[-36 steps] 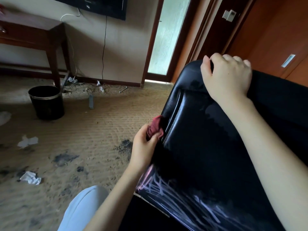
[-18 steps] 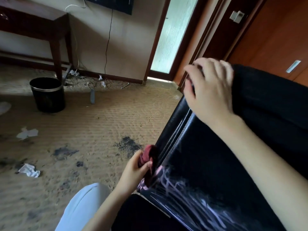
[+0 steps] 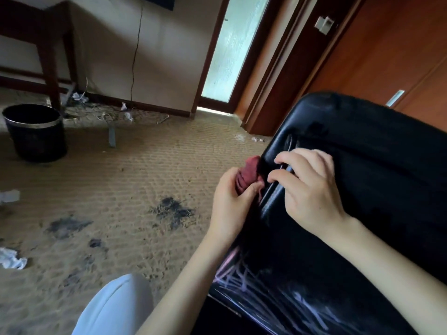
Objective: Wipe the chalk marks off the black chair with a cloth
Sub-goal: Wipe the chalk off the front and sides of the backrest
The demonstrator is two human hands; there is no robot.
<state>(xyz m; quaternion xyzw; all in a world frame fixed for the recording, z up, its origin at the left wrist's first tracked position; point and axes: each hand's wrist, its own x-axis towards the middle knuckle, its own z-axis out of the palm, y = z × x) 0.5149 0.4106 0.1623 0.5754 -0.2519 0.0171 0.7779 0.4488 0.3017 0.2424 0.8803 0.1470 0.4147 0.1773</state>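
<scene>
— how were the hands set?
— the left hand (image 3: 229, 199) was curled round a bunched dark red cloth (image 3: 249, 176), holding it against the left edge of the black chair (image 3: 362, 165). the right hand (image 3: 312, 187) lay on the chair just beside it, fingers bent and pinching at the seam.
— and the chalk marks (image 3: 261, 293)?
— pale scribbles low on the chair, well below both hands — the left forearm crossed in front of them.
— around it?
— stained carpet (image 3: 121, 189), crumpled paper (image 3: 12, 259), a black bin (image 3: 33, 131) by a wooden table (image 3: 48, 44).
</scene>
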